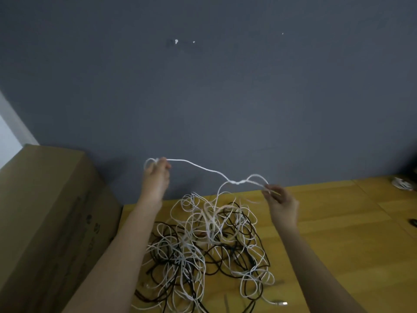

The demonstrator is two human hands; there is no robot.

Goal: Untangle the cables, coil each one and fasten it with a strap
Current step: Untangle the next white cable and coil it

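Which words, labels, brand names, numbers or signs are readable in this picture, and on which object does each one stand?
None can be read.
Brown cardboard box, side facing the pile of cables: dark round marks and faint print, too blurred to read.
Grey wall: only white chipped spots, no text.
Tangled white and black cables and yellow wooden table: no visible text.

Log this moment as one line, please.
stage: untangling | left hand: grip on white cable | right hand: grip on same cable | knot between | pile on table
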